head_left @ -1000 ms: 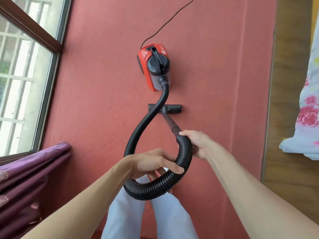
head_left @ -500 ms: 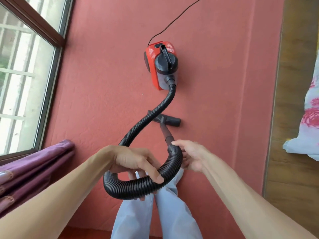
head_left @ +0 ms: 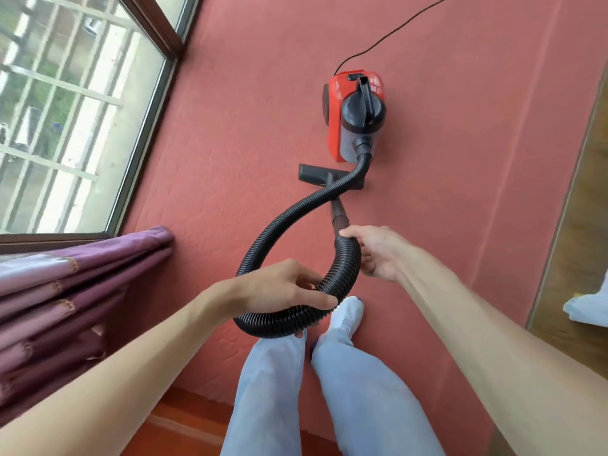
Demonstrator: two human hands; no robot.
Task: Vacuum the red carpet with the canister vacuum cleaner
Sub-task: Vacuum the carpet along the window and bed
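Vacuum hose (head_left: 283, 218) — gripped by left hand (head_left: 279, 287), right hand (head_left: 371, 251).

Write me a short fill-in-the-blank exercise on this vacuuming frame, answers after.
1. The left hand and the right hand both grip the black ribbed ____.
2. The nozzle rests on the ____ carpet.
3. A thin black ____ leads away from the canister.
4. A purple ____ hangs beside the window.
Missing words: hose; red; cord; curtain.
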